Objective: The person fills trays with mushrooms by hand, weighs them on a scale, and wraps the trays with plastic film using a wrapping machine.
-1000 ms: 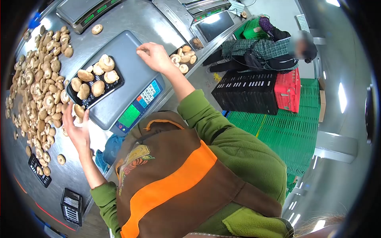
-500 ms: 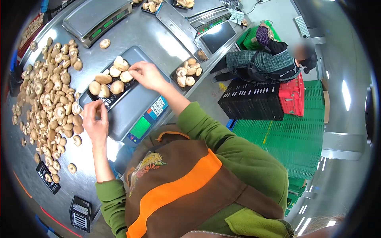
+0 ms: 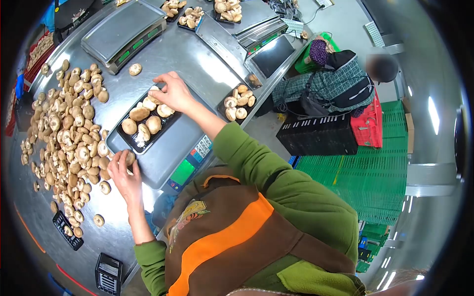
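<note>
A black tray [image 3: 143, 146] holding several brown mushrooms [image 3: 139, 114] lies on the grey scale [image 3: 170, 144] in front of me. At the scale's near left corner, my left hand [image 3: 126, 178] is closed around a mushroom [image 3: 130, 158], partly hidden by the fingers. My right hand [image 3: 175, 94] is over the tray's far end, with thumb and fingers pinched on a pale mushroom [image 3: 154, 89] that shows only in part. Left of the scale spreads a large heap of loose mushrooms [image 3: 69, 133].
Another filled tray [image 3: 237, 102] sits right of the scale. A second scale [image 3: 123, 32] stands at the back. Black trays [image 3: 107, 272] lie near the table's front edge. To the right, a person [image 3: 326, 84] leans by a red crate [image 3: 366, 123] and green crates [image 3: 355, 172].
My left hand has left the tray's near edge and now grips a mushroom near the heap. My right hand has moved slightly up and left over the tray's far end.
</note>
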Action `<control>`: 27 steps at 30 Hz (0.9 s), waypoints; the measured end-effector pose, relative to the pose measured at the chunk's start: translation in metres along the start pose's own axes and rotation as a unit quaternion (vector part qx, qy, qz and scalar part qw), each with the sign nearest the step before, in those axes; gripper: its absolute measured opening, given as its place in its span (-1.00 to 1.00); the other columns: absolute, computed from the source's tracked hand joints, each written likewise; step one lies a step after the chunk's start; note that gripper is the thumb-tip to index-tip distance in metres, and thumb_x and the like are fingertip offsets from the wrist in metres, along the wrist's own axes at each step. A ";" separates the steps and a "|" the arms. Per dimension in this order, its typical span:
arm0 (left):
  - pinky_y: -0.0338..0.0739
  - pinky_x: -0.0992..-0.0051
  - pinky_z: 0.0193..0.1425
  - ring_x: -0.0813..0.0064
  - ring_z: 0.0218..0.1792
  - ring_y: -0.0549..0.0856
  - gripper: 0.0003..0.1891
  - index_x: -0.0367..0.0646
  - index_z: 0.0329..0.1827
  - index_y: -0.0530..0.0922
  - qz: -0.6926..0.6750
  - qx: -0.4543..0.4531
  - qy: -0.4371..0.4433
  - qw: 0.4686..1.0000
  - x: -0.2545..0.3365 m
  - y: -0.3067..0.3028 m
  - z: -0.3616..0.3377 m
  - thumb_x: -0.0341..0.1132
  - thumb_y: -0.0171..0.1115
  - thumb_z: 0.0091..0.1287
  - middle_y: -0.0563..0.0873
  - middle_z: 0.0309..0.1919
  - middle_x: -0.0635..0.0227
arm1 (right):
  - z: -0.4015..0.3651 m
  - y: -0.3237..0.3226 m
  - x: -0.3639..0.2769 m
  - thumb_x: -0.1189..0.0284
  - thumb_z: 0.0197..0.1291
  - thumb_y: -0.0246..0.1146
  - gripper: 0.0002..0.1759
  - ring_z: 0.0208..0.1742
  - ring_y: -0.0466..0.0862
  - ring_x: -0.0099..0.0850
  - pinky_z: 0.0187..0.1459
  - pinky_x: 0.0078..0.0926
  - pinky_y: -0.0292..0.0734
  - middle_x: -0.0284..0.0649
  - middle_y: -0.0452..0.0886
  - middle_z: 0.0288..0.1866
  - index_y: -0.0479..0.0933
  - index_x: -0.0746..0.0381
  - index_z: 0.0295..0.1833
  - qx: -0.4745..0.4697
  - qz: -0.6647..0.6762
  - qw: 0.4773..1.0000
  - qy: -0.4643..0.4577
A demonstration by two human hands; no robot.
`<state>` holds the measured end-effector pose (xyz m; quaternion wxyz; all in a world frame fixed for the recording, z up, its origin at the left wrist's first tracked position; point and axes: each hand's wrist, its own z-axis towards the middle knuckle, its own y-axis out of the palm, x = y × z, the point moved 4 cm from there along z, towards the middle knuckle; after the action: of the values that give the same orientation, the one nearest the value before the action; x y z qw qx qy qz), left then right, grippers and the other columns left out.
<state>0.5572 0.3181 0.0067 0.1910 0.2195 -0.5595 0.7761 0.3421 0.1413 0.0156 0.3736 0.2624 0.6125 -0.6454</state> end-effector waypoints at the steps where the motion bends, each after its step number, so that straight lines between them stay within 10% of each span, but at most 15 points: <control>1: 0.42 0.33 0.16 0.25 0.05 0.52 -0.60 -0.17 0.06 0.55 0.019 0.034 0.017 0.999 0.000 -0.001 0.001 -0.46 0.36 0.11 0.58 -0.04 0.21 | 0.002 0.001 -0.003 0.27 0.03 0.36 -0.63 -0.31 0.62 -0.35 -0.19 -0.41 0.55 -0.11 0.47 -0.10 0.58 0.26 -0.09 0.003 0.022 1.000 -0.006; 4: 0.50 0.47 0.00 0.42 -0.08 0.60 -0.68 -0.24 0.04 0.54 -0.230 0.075 -0.214 0.946 -0.004 -0.003 0.003 -0.41 0.31 0.23 0.62 -0.10 0.25 | -0.002 -0.002 0.001 0.29 0.04 0.36 -0.66 -0.31 0.62 -0.36 -0.19 -0.41 0.55 -0.11 0.48 -0.09 0.59 0.26 -0.11 0.005 0.042 0.999 0.013; 10: 0.54 0.63 -0.24 0.60 -0.29 0.62 -0.74 -0.32 -0.01 0.56 -0.475 0.028 -0.200 0.857 0.011 0.026 0.051 -0.29 0.17 0.40 0.66 -0.21 0.31 | -0.001 0.002 0.030 0.25 0.03 0.38 -0.63 -0.27 0.60 -0.43 -0.14 -0.45 0.53 -0.15 0.51 -0.12 0.61 0.25 -0.09 0.018 0.045 0.996 0.076; 14: 0.48 0.49 -0.19 0.49 -0.34 0.56 -0.67 -0.29 -0.10 0.62 -0.134 -0.085 -0.110 0.981 0.047 0.033 0.081 -0.20 0.34 0.23 0.59 -0.28 0.29 | 0.002 0.015 0.025 0.12 -0.15 0.49 -0.39 -0.19 0.58 -0.35 -0.13 -0.44 0.53 -0.11 0.51 -0.12 0.57 0.23 0.00 -0.018 -0.001 0.999 0.036; 18: 0.47 0.45 -0.17 0.45 -0.31 0.53 -0.65 -0.25 -0.09 0.62 -0.160 0.013 -0.094 0.983 0.043 0.033 0.079 -0.22 0.41 0.15 0.52 -0.31 0.28 | 0.005 0.013 0.021 0.17 -0.19 0.52 -0.28 -0.18 0.59 -0.34 -0.10 -0.43 0.54 -0.10 0.52 -0.10 0.49 0.25 0.12 -0.057 -0.092 0.991 -0.081; 24: 0.46 0.56 -0.29 0.56 -0.33 0.50 -0.52 -0.21 0.10 0.52 -0.243 0.032 -0.195 0.950 0.012 0.021 0.053 -0.24 0.42 0.14 0.49 -0.05 0.26 | 0.005 0.009 0.051 0.33 0.01 0.37 -0.51 -0.20 0.64 -0.29 -0.06 -0.44 0.54 -0.09 0.59 -0.13 0.50 0.27 0.07 -0.036 0.370 0.919 0.131; 27: 0.45 0.36 0.05 0.28 -0.01 0.51 -0.22 -0.23 0.30 0.33 -0.154 -0.030 -0.192 0.969 0.009 0.018 0.042 -0.14 0.49 0.04 0.42 0.10 0.08 | 0.006 0.009 0.051 0.34 0.11 0.27 -0.66 -0.06 0.62 -0.21 0.01 -0.36 0.53 -0.01 0.59 -0.09 0.58 0.30 -0.04 -0.107 0.020 0.993 -0.035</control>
<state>0.5452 0.2732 0.0089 0.2035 0.4418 -0.5686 0.6634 0.3206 0.1275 -0.0298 0.4338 0.2106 0.6592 -0.5769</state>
